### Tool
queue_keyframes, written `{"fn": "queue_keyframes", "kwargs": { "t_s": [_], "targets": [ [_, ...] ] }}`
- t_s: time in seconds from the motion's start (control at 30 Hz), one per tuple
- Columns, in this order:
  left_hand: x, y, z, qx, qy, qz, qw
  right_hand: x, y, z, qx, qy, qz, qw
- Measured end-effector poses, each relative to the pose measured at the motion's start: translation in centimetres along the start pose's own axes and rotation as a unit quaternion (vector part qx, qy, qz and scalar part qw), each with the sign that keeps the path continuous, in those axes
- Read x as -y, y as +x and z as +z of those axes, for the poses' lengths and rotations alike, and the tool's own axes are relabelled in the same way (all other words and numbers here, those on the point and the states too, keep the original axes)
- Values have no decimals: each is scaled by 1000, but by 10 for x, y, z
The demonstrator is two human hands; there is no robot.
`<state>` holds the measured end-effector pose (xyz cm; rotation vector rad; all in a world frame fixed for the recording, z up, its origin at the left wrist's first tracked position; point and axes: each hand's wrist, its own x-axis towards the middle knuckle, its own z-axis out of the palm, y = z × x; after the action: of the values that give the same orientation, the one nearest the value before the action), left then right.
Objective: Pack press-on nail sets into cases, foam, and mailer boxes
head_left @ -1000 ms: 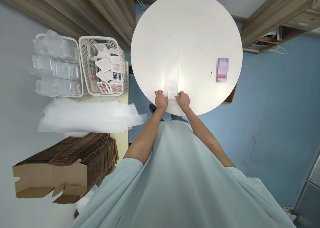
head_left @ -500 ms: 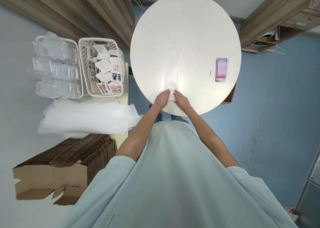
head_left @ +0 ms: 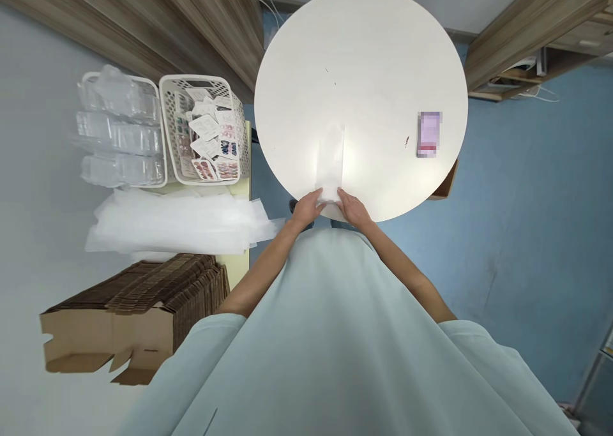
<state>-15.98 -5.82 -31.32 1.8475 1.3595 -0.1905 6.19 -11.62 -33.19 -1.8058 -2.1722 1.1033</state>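
Sheet (head_left: 330, 158): near end looks folded, length toward twelve lies flat, unfolded; left hand (head_left: 309, 207) at seven, right hand (head_left: 353, 207) at five, both gripping folded end.

Strip (head_left: 330, 158) on table (head_left: 373, 59), near edge; blurred item (head_left: 428, 134) well to its right. Left of table, far to near: basket (head_left: 242, 142) holding cards (head_left: 205, 127), sheet pile (head_left: 177, 222), cartons (head_left: 138, 321).

Head-height view down onto table (head_left: 373, 46)
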Motion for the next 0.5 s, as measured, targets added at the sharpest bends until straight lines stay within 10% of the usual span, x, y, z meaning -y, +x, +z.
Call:
{"fn": "queue_keyframes", "kwargs": {
  "t_s": [0.5],
  "targets": [
    [-35,44,-27,-32,-8,-187,982,12,50,-19,-86,103,211,968]
  ]
}}
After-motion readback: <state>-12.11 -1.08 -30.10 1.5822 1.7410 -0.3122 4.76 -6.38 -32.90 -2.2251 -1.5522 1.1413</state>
